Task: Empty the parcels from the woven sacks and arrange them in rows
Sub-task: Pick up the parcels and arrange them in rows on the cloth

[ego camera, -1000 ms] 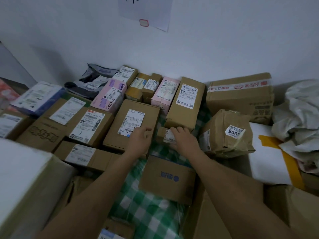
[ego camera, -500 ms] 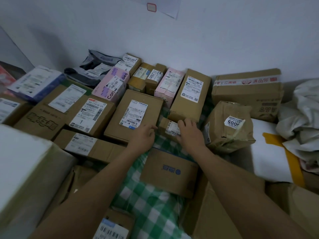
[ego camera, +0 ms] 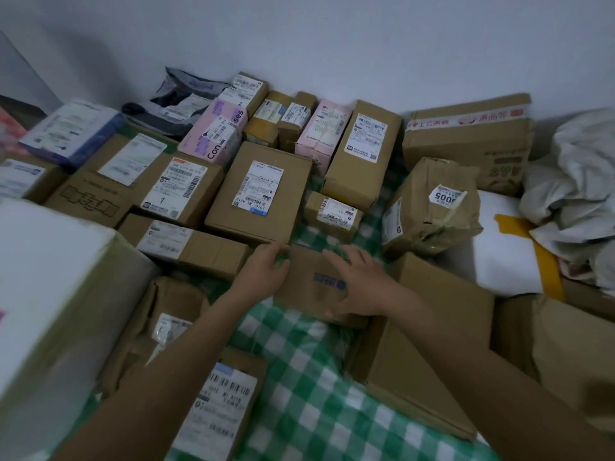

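On the green checked cloth (ego camera: 299, 377), the left hand (ego camera: 263, 271) curls its fingers at the left edge of a flat brown parcel (ego camera: 316, 287). The right hand (ego camera: 362, 281) lies over the parcel's right side, fingers spread. Further right sits a crumpled white sack (ego camera: 579, 194).

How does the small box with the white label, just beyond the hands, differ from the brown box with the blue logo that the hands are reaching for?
The small labelled box is clearly smaller than the blue-logo box. Its top carries a white barcode label; the blue-logo box shows only a printed blue mark. It lies untouched beside the taller cartons, while the left hand and right hand are at the blue-logo box. Both are brown cardboard on the green checked cloth.
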The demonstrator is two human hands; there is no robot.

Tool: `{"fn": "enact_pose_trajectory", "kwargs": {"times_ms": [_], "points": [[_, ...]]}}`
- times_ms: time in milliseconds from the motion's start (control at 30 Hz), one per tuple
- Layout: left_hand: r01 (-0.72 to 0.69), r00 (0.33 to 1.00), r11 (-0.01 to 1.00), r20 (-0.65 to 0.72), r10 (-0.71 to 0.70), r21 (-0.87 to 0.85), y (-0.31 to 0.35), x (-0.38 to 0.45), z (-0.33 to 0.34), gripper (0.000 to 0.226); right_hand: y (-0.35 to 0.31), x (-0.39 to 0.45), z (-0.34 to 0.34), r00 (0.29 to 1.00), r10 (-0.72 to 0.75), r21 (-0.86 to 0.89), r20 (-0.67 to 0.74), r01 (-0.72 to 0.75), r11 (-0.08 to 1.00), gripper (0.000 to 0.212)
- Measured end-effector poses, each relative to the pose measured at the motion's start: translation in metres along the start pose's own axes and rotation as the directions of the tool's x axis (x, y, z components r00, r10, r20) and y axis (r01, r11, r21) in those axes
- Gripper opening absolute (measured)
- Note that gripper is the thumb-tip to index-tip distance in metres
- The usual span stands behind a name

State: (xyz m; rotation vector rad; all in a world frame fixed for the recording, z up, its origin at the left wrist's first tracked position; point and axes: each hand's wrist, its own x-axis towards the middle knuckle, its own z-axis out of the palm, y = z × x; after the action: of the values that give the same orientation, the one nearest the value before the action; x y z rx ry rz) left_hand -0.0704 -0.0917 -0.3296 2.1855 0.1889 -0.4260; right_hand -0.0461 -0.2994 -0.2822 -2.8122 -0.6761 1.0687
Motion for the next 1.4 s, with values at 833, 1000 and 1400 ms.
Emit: {"fn": "enact_pose_trajectory", "kwargs": {"times_ms": [833, 1000, 1400], "points": [[0.117, 0.984, 0.949, -0.094, -0.151, -0.292, -0.002, -0.09, -0.01, 0.042, -0.018, -0.012, 0.014, 0.992, 0.101, 0.133, -0.073, -0.09, 0.987, 0.133], [0.162, 0.975, 0.874, -0.059, -0.212, -0.459, 0.011, -0.093, -0.021, 0.047, -0.016, -0.03, -0.002, 0.995, 0.057, 0.618, -0.083, 0.007, 0.786, 0.139], [0.17, 0.966, 0.716, 0.258, 0.015, -0.678, 0.038, -0.094, -0.016, 0.1, -0.028, -0.066, -0.003, 0.999, -0.045, 0.988, -0.022, 0.028, 0.15, 0.095]]}}
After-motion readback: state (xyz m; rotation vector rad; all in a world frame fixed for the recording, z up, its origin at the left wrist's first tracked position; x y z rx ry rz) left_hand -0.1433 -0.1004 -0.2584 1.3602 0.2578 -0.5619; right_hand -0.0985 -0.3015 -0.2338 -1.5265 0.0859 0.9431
